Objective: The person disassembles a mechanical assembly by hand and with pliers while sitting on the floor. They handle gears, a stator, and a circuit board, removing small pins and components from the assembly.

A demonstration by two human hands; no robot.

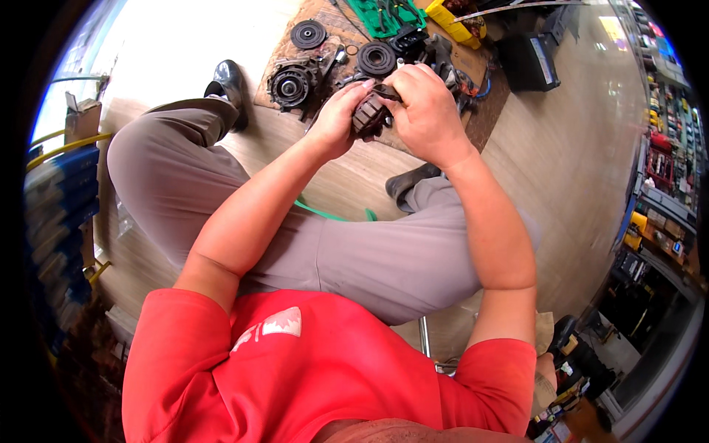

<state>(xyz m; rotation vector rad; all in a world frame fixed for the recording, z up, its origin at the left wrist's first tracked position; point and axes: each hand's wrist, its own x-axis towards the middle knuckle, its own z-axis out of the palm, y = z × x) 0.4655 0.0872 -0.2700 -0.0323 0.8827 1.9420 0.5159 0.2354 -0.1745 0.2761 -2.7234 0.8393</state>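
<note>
Both hands grip a dark, ribbed metal part [367, 117] held over a sheet of board. My left hand [336, 122] wraps round its left side, thumb near the top. My right hand [428, 114] is closed on its upper right, fingers curled over a dark piece there. Behind and around them on the board [487, 125] lie a black pulley [309, 34], a thick black ring [377, 57] and a greasy round housing [288, 87]. The far side of the held part is hidden.
A green tool case [377, 16], yellow case [454, 22] and black box [521, 63] stand beyond the board. Blue bins [63, 214] line the left; stocked shelves [665, 148] the right. My legs and dark shoes [229, 81] frame the work area on the floor.
</note>
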